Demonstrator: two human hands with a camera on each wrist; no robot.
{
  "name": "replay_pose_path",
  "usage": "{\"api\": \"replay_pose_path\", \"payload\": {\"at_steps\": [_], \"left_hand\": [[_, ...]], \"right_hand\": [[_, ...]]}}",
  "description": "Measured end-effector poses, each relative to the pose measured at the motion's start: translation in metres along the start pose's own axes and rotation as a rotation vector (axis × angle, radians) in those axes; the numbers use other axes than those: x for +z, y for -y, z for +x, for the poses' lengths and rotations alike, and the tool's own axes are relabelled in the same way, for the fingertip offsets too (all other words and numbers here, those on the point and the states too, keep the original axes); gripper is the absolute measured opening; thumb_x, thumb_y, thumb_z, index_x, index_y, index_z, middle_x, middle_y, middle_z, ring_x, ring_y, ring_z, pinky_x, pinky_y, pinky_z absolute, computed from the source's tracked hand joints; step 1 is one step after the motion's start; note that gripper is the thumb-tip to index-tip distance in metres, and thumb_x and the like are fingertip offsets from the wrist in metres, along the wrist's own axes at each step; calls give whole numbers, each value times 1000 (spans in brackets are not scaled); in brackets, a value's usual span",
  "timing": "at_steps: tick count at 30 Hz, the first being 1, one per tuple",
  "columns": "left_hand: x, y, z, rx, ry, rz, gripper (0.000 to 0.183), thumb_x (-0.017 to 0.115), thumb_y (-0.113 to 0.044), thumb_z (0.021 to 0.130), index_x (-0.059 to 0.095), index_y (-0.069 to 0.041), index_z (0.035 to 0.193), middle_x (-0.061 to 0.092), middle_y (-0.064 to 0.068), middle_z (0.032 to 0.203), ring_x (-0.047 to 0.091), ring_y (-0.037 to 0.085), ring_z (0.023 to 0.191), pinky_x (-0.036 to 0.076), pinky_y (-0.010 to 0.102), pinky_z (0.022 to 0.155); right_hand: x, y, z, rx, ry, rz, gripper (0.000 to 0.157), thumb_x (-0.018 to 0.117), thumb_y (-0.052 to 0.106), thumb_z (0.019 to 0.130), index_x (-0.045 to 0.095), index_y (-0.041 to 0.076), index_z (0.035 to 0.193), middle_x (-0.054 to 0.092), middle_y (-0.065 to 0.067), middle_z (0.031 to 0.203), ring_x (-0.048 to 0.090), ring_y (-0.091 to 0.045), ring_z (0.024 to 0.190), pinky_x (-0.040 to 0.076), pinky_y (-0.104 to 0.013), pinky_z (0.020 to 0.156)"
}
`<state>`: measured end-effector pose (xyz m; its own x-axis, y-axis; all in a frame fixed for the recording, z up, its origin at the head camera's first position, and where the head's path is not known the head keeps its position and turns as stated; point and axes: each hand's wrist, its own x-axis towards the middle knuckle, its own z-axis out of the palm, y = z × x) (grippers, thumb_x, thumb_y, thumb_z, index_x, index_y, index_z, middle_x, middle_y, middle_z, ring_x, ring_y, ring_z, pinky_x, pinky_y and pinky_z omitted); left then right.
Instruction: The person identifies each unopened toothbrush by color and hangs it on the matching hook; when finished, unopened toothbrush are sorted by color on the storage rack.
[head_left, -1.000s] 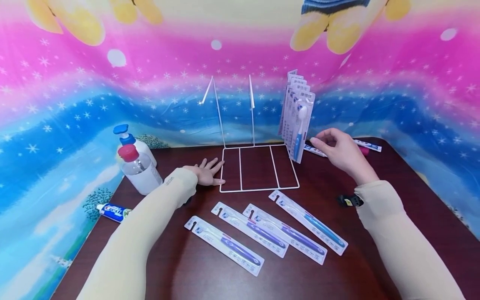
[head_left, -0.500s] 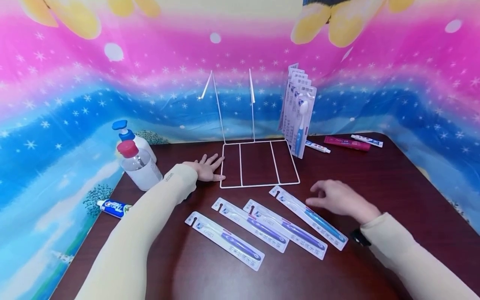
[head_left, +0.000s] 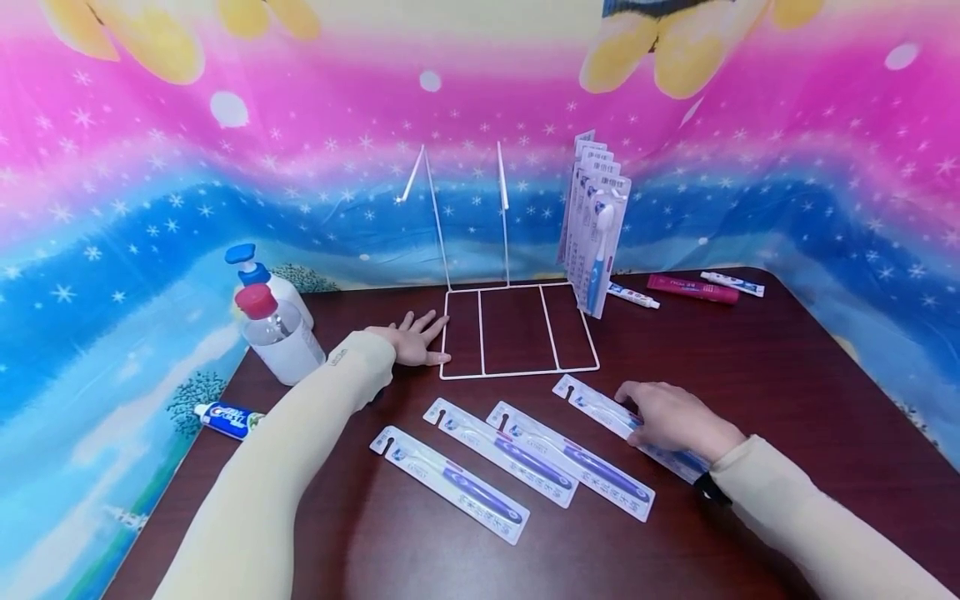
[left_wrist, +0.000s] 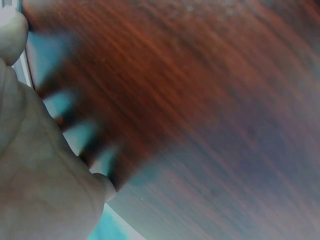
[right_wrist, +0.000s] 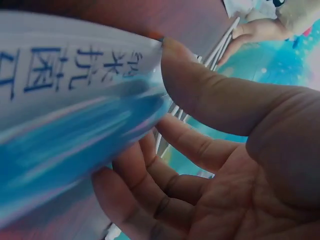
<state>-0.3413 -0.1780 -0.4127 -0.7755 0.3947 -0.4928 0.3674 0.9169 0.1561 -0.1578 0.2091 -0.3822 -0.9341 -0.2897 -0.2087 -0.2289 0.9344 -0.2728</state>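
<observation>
My right hand (head_left: 678, 421) grips the blue-handled toothbrush in its blister pack (head_left: 592, 402), low over the table's right side. Up close in the right wrist view, the thumb lies on one edge of the toothbrush pack (right_wrist: 65, 95) and curled fingers meet the other. Fingers spread, my left hand (head_left: 414, 343) rests flat on the table, its tips at the left rod of the white wire display rack (head_left: 517, 373). Several toothbrush packs (head_left: 596, 250) hang in a row from the rack's right hook. Its left and middle hooks are bare.
Three purple-handled toothbrush packs (head_left: 450, 483) lie slanted in front of the rack. Two pump bottles (head_left: 288, 346) and a blue toothpaste tube (head_left: 227, 420) are at the left. Behind on the right lie a red tube (head_left: 692, 288) and two small white tubes (head_left: 732, 283).
My right hand has come down from beside the hanging packs to the blue-handled toothbrush pack and taken hold of it. That pack has shifted slightly right. The left hand stays put.
</observation>
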Motion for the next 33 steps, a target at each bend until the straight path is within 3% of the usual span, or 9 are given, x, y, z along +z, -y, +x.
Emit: {"api": "replay_pose_path", "payload": {"at_steps": [4, 7, 14, 18, 25, 28, 33], "left_hand": [[2, 3, 4, -8, 0, 20, 88, 36, -72, 82, -7, -33, 147, -11, 0, 153, -10, 35, 136, 3, 56, 105], [5, 7, 8, -3, -11, 21, 89, 36, -74, 80, -7, -34, 147, -11, 1, 153, -11, 36, 136, 2, 57, 105], [8, 10, 13, -26, -14, 34, 89, 34, -78, 77, -10, -39, 144, -13, -4, 152, -13, 31, 136, 4, 54, 107], [10, 13, 17, -40, -17, 41, 91, 33, -81, 74, -12, -42, 143, -14, -8, 152, -13, 27, 137, 5, 52, 107], [7, 5, 8, -19, -3, 25, 89, 36, -74, 80, -8, -34, 146, -12, -1, 153, -11, 35, 136, 2, 56, 105], [7, 5, 7, 3, -10, 12, 89, 38, -71, 82, -7, -30, 148, -10, 3, 153, -11, 39, 135, 2, 60, 103], [6, 5, 7, 8, -14, 21, 88, 37, -70, 83, -6, -30, 148, -10, 4, 153, -12, 40, 135, 2, 61, 103]], "right_hand": [[-4, -5, -2, 20, 2, -4, 43, 79, 22, 72, 58, 12, 109, 55, -3, 89, 49, -19, 79, 43, -40, 71], [-9, -7, -5, 26, -44, -1, 36, 77, 22, 74, 59, 13, 104, 54, -4, 90, 49, -19, 79, 43, -40, 71], [-36, -6, -9, -4, -274, 149, 29, 72, 23, 81, 59, 10, 103, 61, -9, 90, 54, -21, 73, 47, -39, 62], [-58, 3, -9, 6, -377, 283, 37, 67, 29, 85, 54, 9, 113, 62, -16, 100, 62, -28, 77, 52, -47, 62], [-84, 20, 0, -38, -560, 434, 47, 62, 34, 87, 50, 5, 123, 59, -19, 114, 63, -34, 90, 51, -51, 68], [-93, 26, 4, -66, -594, 474, 47, 62, 31, 87, 50, 5, 124, 58, -17, 115, 63, -32, 93, 50, -50, 70], [-102, 31, 11, -71, -576, 505, 50, 61, 33, 87, 48, 6, 127, 56, -16, 119, 62, -33, 94, 51, -51, 69]]}}
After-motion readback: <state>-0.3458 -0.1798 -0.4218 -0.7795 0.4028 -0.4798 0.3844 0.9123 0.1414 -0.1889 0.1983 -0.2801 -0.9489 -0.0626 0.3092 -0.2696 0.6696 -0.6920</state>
